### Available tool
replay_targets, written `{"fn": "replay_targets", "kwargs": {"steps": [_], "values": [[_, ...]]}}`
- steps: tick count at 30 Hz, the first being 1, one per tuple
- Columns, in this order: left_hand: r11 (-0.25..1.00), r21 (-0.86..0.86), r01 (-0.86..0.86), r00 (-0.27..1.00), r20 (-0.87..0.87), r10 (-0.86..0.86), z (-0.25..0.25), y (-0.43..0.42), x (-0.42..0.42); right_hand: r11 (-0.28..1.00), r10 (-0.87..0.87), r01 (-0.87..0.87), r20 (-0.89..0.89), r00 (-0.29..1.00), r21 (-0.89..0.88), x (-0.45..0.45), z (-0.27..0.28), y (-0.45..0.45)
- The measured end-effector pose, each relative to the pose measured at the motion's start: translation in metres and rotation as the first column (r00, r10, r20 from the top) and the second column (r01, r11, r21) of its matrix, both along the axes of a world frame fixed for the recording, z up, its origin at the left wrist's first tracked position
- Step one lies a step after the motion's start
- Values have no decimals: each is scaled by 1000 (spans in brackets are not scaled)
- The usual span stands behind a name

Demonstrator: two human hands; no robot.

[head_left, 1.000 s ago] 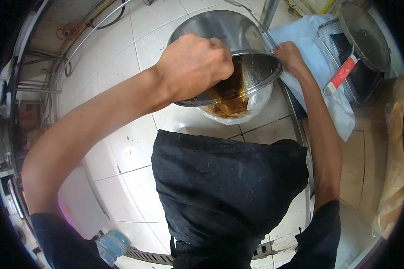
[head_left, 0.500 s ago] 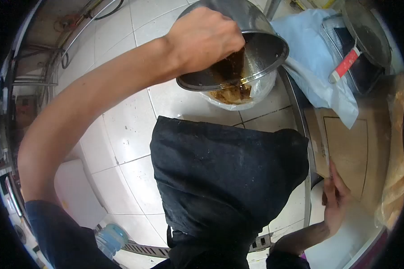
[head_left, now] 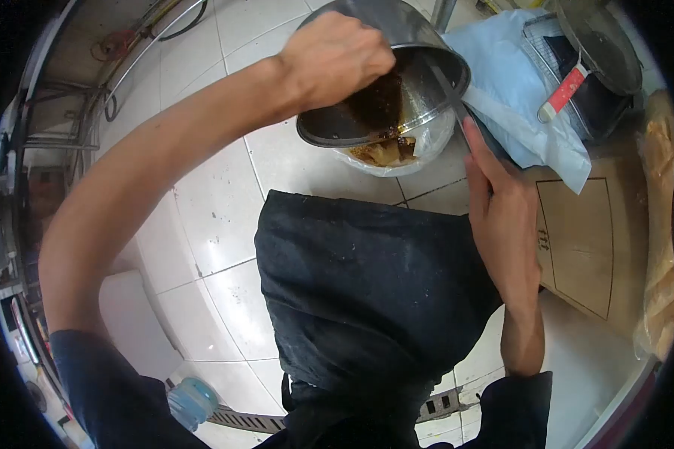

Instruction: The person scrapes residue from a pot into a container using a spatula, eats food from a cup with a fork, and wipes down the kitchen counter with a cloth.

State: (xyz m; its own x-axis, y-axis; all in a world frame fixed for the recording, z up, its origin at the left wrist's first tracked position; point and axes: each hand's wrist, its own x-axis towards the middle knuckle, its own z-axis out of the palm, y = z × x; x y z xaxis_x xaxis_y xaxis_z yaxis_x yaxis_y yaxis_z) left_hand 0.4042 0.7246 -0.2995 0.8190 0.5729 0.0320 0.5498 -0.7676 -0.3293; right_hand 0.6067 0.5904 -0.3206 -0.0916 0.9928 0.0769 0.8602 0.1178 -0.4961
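My left hand (head_left: 338, 61) is closed on the rim of a large metal pot (head_left: 401, 26). The pot lies tipped on its side, its mouth facing me. Dark brown residue (head_left: 374, 108) coats the inside and runs toward the lower rim. Right under that rim stands a container lined with a clear plastic bag (head_left: 431, 156), with brown, wet scraps (head_left: 386, 155) in it. A long, flat, thin metal tool (head_left: 449, 88) is gripped in my right hand (head_left: 508, 217). Its far end reaches into the pot's mouth on the right; the handle is mostly hidden by my fingers.
At right are a light blue plastic bag (head_left: 494, 67), a strainer with a red handle (head_left: 564, 93), a cardboard box (head_left: 577, 239) and bagged baguettes (head_left: 659, 224). A water bottle (head_left: 192, 402) stands lower left near a floor drain (head_left: 251, 420). White tiles (head_left: 210, 224) cover the floor.
My right hand has come up from the lower right to the pot, bringing the flat tool's end into its mouth. The pot has shifted slightly left, still tipped in my left hand.
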Motion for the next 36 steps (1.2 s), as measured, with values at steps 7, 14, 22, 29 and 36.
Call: {"fn": "replay_targets", "kwargs": {"steps": [7,14,22,29,36], "values": [[997,78,-26,1000,16,25,-11,3,-2,978,79,-87,50,996,190,-1,31,25],[998,57,1,1000,-9,0,-12,3,1,941,231,-238,56,971,241,0,20,59],[998,64,18,999,-46,-16,-15,0,8,970,237,-237,-5,971,-52,-30,-23,76],[998,61,-1,998,-70,5,-16,-4,5,949,238,-249,-77,968,-195,-15,-55,21],[980,168,103,993,33,-110,-21,-10,1,981,127,-124,9,992,-151,14,3,-34]]}}
